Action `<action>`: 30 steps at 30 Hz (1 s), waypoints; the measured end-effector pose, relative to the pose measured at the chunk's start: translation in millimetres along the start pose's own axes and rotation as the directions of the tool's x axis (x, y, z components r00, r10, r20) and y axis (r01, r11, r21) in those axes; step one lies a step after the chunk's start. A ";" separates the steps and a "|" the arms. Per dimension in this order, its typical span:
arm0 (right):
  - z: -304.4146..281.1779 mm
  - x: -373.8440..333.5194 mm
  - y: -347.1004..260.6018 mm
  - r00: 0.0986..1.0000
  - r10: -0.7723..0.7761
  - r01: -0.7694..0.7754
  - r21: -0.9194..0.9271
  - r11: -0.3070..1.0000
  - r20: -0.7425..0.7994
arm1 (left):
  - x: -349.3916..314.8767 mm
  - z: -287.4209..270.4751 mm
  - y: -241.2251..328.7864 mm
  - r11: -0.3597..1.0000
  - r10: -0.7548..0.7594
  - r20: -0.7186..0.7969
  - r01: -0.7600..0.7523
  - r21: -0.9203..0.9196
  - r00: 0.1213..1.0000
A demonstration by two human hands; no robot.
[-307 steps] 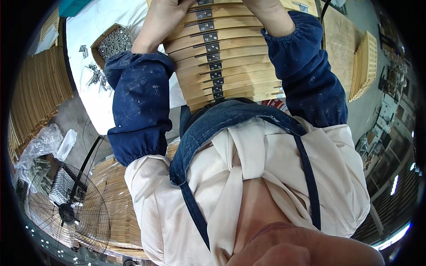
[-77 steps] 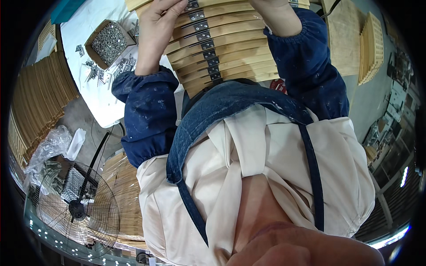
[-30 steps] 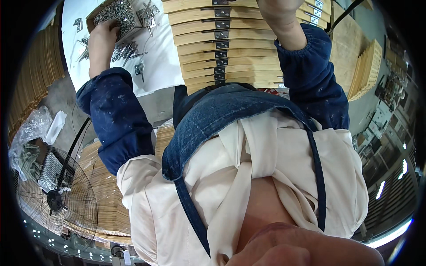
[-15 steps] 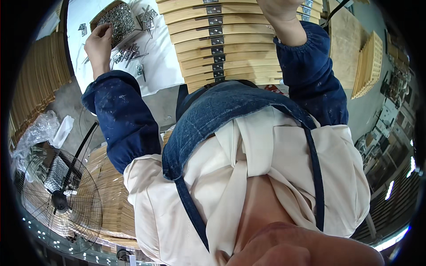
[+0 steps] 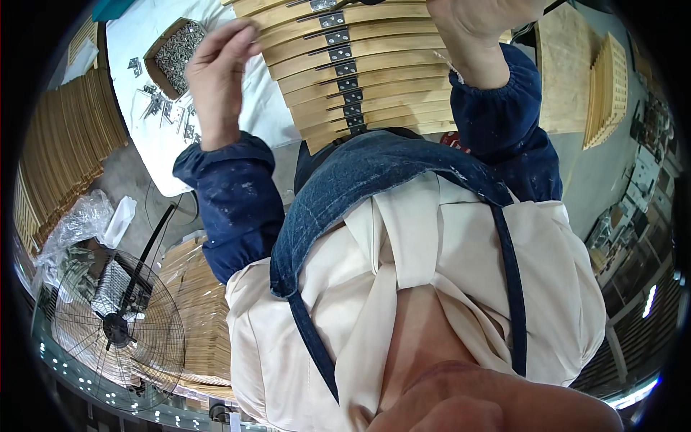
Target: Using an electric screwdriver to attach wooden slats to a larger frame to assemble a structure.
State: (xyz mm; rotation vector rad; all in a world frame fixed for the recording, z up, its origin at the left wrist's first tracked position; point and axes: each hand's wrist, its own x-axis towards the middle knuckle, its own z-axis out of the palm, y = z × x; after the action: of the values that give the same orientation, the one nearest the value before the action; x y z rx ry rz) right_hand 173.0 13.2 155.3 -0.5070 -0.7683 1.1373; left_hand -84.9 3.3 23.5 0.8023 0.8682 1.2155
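My left hand (image 5: 222, 72) is raised between a cardboard box and a row of wooden boards, its thumb and fingertips pressed together. Whatever they may hold is too small to make out. Small metal screws (image 5: 181, 56) fill the box (image 5: 152, 70) to its left. Overlapping wooden boards (image 5: 403, 79) run away from my body, with dark metal hinges (image 5: 344, 68) lined up along them. Over the right side of the boards, at the top edge, is my right hand (image 5: 481, 25). Its fingers are cut off by the picture edge, so their grip is hidden.
Loose metal hinges (image 5: 162, 108) lie on a white cloth (image 5: 252, 111) beside the box. Stacked slatted wood (image 5: 86, 144) stands far left, with a black wire fan (image 5: 119, 327) lower left. More wooden panels (image 5: 606, 90) lean at the right.
My left hand has moved right, from the screw box toward the boards, fingertips still together. My right hand has shifted slightly right. The view has shifted a little too.
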 end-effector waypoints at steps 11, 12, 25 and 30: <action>-4.4 -5.4 -5.0 0.997 -0.053 0.055 -0.032 0.998 0.054 | -0.5 53.3 -56.0 0.776 -0.261 0.315 0.393 -0.493 0.912; 0.8 -8.0 -7.4 1.000 -0.002 0.002 -0.018 1.000 0.003 | -0.9 53.5 -55.2 0.773 -0.262 0.331 0.402 -0.491 0.907; -4.2 1.4 -1.3 0.992 0.029 -0.026 -0.024 0.999 0.123 | -1.0 55.0 -50.5 0.934 -0.317 0.114 0.331 -0.136 0.941; -11.0 9.0 7.8 0.963 -0.045 0.046 0.001 0.999 0.264 | 0.3 62.0 -57.5 0.970 -0.123 0.120 0.145 -0.193 0.985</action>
State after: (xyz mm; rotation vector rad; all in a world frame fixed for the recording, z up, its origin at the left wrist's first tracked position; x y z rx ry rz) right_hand 178.6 24.7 145.2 -0.3427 -1.0092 1.1741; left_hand -4.5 -9.7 0.8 0.6291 0.6882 1.1103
